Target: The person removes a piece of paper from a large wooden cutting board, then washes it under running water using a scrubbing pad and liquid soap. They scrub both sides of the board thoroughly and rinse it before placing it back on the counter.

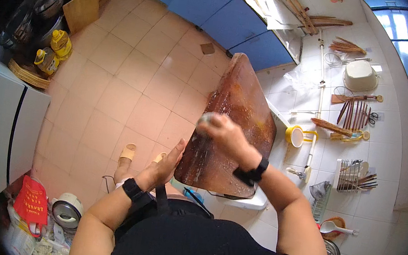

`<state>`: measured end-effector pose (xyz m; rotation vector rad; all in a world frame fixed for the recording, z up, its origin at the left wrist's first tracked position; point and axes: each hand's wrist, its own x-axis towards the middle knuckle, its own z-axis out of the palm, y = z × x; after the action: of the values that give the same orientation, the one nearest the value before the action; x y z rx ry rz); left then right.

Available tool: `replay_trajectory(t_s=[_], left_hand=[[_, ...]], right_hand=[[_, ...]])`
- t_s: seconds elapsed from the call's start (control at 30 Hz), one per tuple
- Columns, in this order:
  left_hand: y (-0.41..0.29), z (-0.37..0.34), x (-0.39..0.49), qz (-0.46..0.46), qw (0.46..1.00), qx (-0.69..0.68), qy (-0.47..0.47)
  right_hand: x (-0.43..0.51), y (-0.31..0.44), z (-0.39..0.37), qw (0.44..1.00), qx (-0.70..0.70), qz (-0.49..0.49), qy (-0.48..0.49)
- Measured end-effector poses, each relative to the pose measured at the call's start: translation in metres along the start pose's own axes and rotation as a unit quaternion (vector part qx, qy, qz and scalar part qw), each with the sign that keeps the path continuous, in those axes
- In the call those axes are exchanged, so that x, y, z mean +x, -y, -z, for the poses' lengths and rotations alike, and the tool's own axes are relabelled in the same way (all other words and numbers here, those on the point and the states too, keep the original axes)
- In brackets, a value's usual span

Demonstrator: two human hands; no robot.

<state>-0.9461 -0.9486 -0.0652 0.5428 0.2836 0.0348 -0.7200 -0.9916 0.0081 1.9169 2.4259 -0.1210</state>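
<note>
A large brown board [246, 106] with rounded corners, likely wooden, leans tilted over a white sink [261, 201] before me. Wet streaks and white suds spot its face and its thick left side. My left hand [164, 165] holds the lower left edge, thumb up, its other fingers partly hidden. In my right hand [226, 134] is a small greyish scrubbing pad [206, 118], pressed near the board's left edge. Motion blurs the pad and fingers, so its exact kind is unclear.
A tap [299, 173] and a yellow-rimmed strainer or cup [295, 136] are right of the sink. Utensils and a chopstick rack [349, 176] hang on the tiled wall. Blue cabinets [218, 14] stand ahead. Oil bottles [61, 45], a rice cooker [66, 212] and a red bag [32, 200] are leftward.
</note>
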Motion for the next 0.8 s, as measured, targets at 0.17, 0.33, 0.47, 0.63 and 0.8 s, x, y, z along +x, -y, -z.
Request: replay_trajectory(t_s=[0.17,0.33,0.47,0.63,0.8], left_hand=[[0.01,0.005,0.003,-0.013,0.998,-0.053,0.007],[0.014,0.01,0.004,0.005,0.999,-0.042,-0.008],[0.019,0.013,0.005,0.008,0.999,-0.036,-0.013],[0.021,0.014,0.007,0.002,0.999,-0.045,-0.026],[0.019,0.012,0.008,-0.006,0.999,-0.051,-0.016]], right_hand=[[0.06,-0.107,0.006,0.985,-0.06,-0.152,-0.058],[0.03,-0.062,-0.003,0.996,0.029,-0.087,-0.003],[0.044,-0.078,0.004,0.985,-0.03,-0.131,-0.109],[0.08,-0.164,-0.013,0.974,-0.106,-0.174,-0.095],[0.044,-0.11,-0.011,0.991,0.007,-0.105,-0.079]])
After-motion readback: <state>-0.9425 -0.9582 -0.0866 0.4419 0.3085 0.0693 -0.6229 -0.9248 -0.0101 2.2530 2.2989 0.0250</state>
